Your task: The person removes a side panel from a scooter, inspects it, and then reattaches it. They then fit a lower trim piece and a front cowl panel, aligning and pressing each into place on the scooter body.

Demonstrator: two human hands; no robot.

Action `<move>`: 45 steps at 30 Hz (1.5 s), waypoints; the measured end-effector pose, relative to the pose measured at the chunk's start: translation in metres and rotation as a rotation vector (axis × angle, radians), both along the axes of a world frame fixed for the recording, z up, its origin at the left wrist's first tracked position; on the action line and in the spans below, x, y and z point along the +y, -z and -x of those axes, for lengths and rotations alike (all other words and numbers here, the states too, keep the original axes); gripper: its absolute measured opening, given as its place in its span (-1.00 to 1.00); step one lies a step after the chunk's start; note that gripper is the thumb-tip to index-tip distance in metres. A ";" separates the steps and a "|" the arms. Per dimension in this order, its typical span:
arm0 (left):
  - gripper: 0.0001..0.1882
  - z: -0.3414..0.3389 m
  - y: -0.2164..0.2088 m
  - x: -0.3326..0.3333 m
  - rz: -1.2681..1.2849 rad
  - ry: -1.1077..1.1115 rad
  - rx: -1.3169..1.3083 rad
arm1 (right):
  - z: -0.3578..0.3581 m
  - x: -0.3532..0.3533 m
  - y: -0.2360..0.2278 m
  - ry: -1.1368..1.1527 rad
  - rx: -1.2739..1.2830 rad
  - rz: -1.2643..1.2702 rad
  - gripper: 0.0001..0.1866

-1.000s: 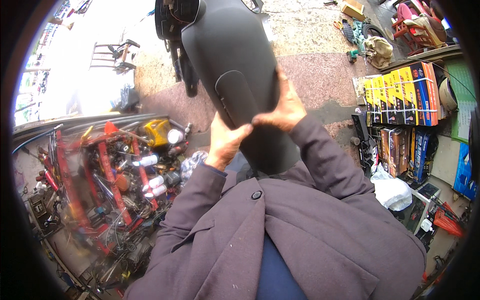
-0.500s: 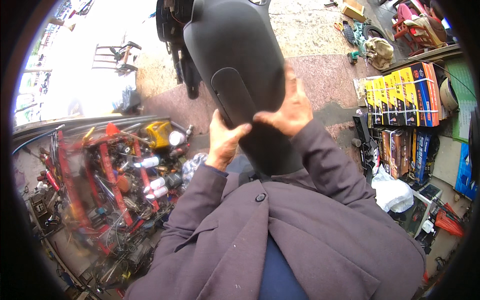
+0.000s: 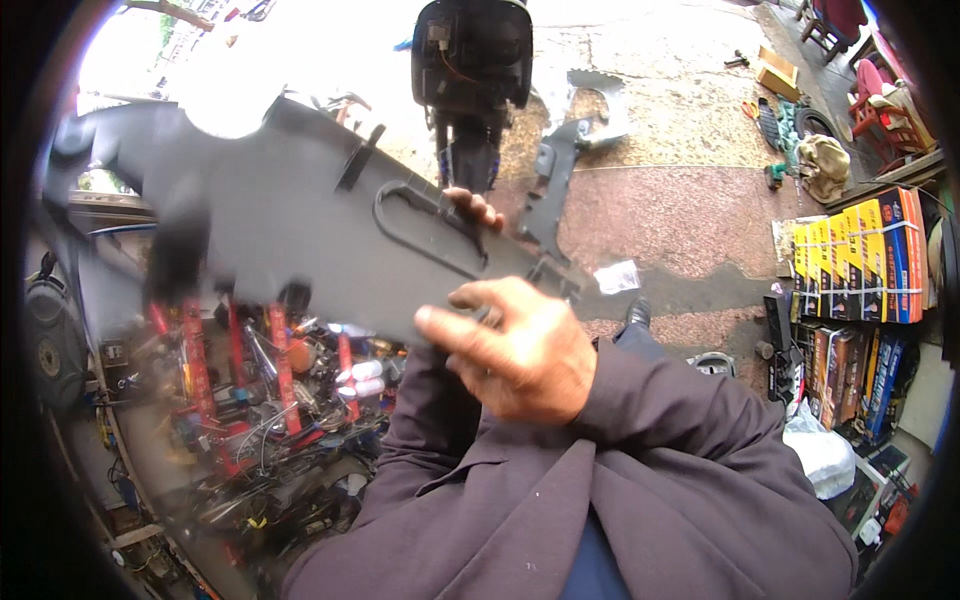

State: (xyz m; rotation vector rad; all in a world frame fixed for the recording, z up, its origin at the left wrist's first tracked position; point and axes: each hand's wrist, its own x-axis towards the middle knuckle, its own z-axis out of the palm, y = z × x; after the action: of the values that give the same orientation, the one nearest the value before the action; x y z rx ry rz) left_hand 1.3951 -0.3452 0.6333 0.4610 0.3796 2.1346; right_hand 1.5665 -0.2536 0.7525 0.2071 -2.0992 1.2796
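Observation:
A large dark plastic panel (image 3: 300,190), apparently a vehicle fairing, stretches across the left and middle of the view. Its ribbed face with clips and a raised oval outline is turned up, and its far left end is smeared by motion. Fingertips of my left hand (image 3: 475,208) curl over the panel's far edge; the rest of that hand is hidden underneath. My right hand (image 3: 525,355) is closed at the near edge close to the narrow end, its fingers bent and slightly blurred. Beyond the panel stands a black vehicle part (image 3: 472,60) with exposed wiring.
Another dark trim piece (image 3: 553,185) lies on the floor ahead, near a small clear packet (image 3: 617,277). Red racks of tools and bottles (image 3: 280,370) stand at left. Stacked yellow-and-black boxes (image 3: 850,260) and a white plastic bag (image 3: 818,455) are at right.
The panel has swung from in front of me to the left and turned over, showing its inner face. My left hand has gone beneath it. The view has shifted left.

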 end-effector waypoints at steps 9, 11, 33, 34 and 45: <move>-0.55 -0.009 0.031 -0.003 -0.357 0.019 0.082 | -0.005 -0.013 0.008 -0.346 -0.118 0.045 -0.12; -0.56 -0.010 0.036 -0.005 -0.374 0.042 0.095 | -0.004 -0.017 0.010 -0.361 -0.160 0.039 -0.22; -0.47 0.052 0.020 -0.090 -0.426 -0.124 0.472 | 0.008 -0.052 0.026 -0.332 -0.364 -0.191 -0.15; -0.46 0.051 0.021 -0.094 -0.377 -0.126 0.491 | 0.009 -0.053 0.027 -0.343 -0.349 -0.166 -0.15; -0.37 0.071 0.033 -0.126 -0.222 0.032 0.547 | 0.026 -0.063 0.035 -0.446 -0.309 0.063 -0.28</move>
State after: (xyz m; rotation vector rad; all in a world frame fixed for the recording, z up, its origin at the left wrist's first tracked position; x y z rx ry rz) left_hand 1.3240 -0.4713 0.6001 1.1796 0.4332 2.0036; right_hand 1.5407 -0.3167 0.7173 0.5001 -2.3505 1.7280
